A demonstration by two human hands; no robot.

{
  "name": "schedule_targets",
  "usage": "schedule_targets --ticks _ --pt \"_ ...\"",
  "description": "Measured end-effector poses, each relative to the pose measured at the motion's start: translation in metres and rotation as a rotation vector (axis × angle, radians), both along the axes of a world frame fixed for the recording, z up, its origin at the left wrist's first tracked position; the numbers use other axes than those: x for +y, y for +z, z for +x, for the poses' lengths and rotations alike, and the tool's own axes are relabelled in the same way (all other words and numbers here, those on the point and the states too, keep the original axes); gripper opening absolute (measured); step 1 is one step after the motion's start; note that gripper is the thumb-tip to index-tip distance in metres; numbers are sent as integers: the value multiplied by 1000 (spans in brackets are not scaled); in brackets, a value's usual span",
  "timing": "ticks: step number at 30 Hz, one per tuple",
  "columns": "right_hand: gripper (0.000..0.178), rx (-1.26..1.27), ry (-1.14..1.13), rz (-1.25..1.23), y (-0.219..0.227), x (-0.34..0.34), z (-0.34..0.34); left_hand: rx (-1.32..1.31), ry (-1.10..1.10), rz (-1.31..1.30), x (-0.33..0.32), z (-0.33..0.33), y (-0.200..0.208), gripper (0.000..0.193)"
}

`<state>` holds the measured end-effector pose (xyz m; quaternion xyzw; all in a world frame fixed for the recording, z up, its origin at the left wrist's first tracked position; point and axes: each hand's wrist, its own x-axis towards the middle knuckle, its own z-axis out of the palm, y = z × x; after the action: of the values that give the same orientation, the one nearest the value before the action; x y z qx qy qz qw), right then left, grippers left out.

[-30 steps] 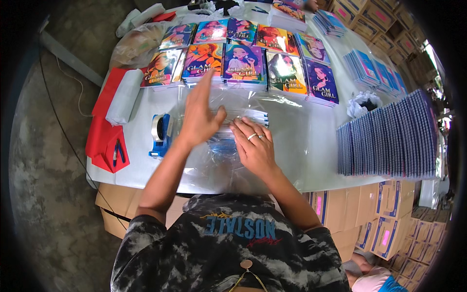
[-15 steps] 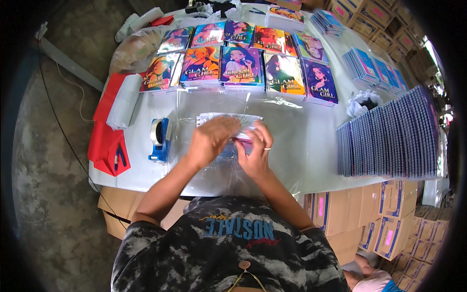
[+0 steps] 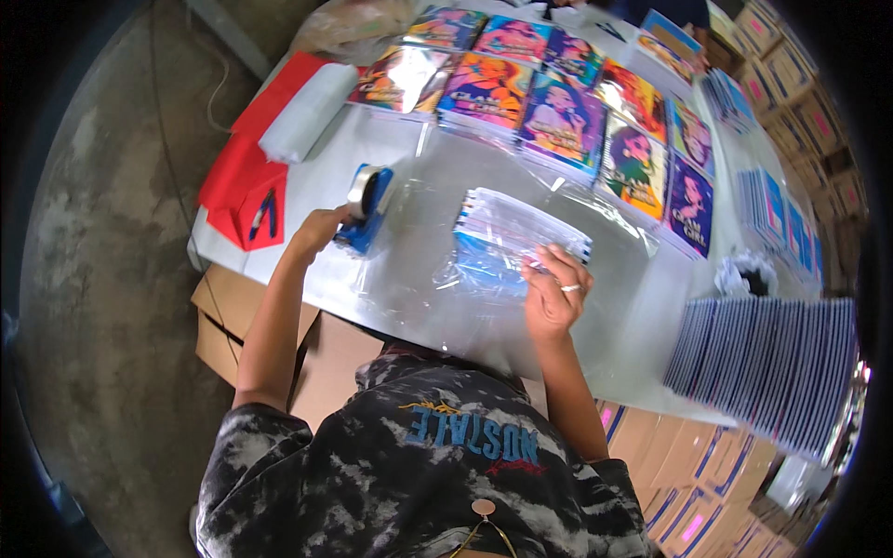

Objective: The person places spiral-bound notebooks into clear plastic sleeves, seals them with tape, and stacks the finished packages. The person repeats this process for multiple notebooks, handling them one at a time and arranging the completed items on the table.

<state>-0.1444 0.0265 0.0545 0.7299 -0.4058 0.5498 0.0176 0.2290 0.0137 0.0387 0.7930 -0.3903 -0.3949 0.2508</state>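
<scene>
On the table (image 3: 642, 353), the right hand (image 3: 556, 296) clasps plastic-wrapped notebooks (image 3: 510, 223), seemingly to hold them snug; the left hand (image 3: 323, 230) touches the tape dispenser (image 3: 374, 214), grip unclear.

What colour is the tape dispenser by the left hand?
The tape dispenser is blue; it shows best in the head view.

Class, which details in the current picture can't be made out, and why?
All in the head view:
- Left hand: fingertips blur against the blue tape dispenser; grip unclear.
- Notebook stack: its near right part is hidden by the right hand.
- Person beyond the table: mostly cut off by the upper edge.
</scene>
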Motion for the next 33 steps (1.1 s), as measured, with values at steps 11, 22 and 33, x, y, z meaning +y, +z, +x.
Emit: schedule_targets --ticks 11,22,33 --pt "19 62 -5 20 -1 2 2 499 0 119 32 7 2 34" --pt "22 27 -20 0 -7 -1 1 -214 405 -546 38 -31 12 24" --pt "65 330 4 376 26 12 -11 579 -60 -116 46 -235 28 36"
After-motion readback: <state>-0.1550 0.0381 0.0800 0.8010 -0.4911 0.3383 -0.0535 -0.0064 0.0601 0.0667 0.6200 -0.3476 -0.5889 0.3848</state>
